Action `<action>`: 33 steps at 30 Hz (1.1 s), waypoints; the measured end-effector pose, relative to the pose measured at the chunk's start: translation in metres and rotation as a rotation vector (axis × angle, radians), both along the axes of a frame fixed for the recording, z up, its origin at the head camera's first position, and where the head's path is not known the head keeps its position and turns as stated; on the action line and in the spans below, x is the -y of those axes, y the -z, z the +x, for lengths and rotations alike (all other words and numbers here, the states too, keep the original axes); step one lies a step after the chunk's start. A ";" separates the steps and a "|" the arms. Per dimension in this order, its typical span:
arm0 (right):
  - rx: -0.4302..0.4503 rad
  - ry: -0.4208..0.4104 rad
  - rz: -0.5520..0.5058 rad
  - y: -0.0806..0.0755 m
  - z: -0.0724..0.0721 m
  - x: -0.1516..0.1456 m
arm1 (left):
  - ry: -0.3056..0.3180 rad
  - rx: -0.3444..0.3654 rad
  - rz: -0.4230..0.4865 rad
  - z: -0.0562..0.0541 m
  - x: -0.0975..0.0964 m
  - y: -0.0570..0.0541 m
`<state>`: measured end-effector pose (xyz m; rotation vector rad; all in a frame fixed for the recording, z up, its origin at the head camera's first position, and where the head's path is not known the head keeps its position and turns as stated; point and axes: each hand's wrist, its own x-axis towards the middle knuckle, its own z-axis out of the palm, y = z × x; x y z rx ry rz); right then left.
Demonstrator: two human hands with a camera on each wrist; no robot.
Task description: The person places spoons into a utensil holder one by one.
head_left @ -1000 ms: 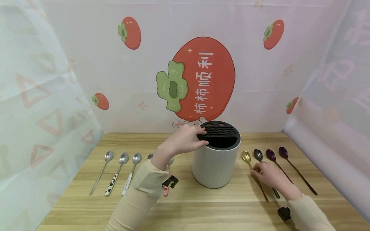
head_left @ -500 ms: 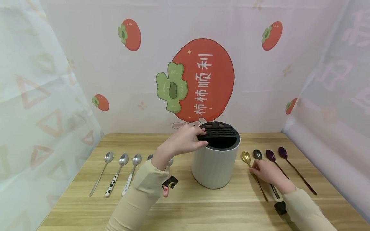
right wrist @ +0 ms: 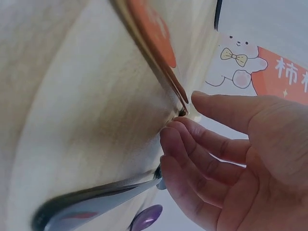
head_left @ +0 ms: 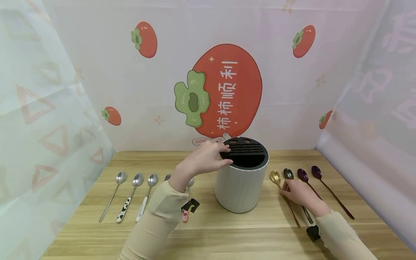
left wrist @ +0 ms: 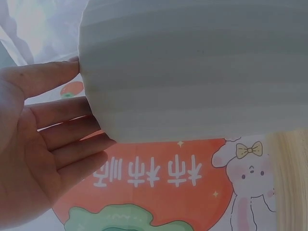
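Note:
A white ribbed utensil holder (head_left: 240,189) with a black slotted top (head_left: 247,148) stands upright on the wooden table. My left hand (head_left: 206,157) rests on its left rim, thumb toward the front, fingers toward the back. The left wrist view shows those fingers (left wrist: 72,130) nearly straight, tips at the holder's edge. To the right lies a gold spoon (head_left: 275,177), bowl pointing away. My right hand (head_left: 297,193) is low at its neck, thumb and curled fingertips pinching the handle (right wrist: 159,60) in the right wrist view. A black spoon (head_left: 288,173) lies partly under that hand.
Two purple spoons (head_left: 316,171) lie at the far right. On the left several silver spoons (head_left: 121,177) lie in a row, one with a cow-pattern handle (head_left: 123,209); my left sleeve (head_left: 162,213) partly covers others. A printed backdrop (head_left: 156,72) stands behind the table.
My right hand has shifted slightly left, its fingertips drawing closer around the gold spoon's neck. The left hand and the holder keep their places.

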<state>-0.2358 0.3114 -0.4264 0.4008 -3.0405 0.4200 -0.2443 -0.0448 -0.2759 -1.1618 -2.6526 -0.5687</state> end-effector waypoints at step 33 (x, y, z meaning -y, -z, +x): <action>0.003 0.055 -0.029 0.000 -0.002 0.003 | -0.007 0.005 -0.013 0.001 0.000 0.000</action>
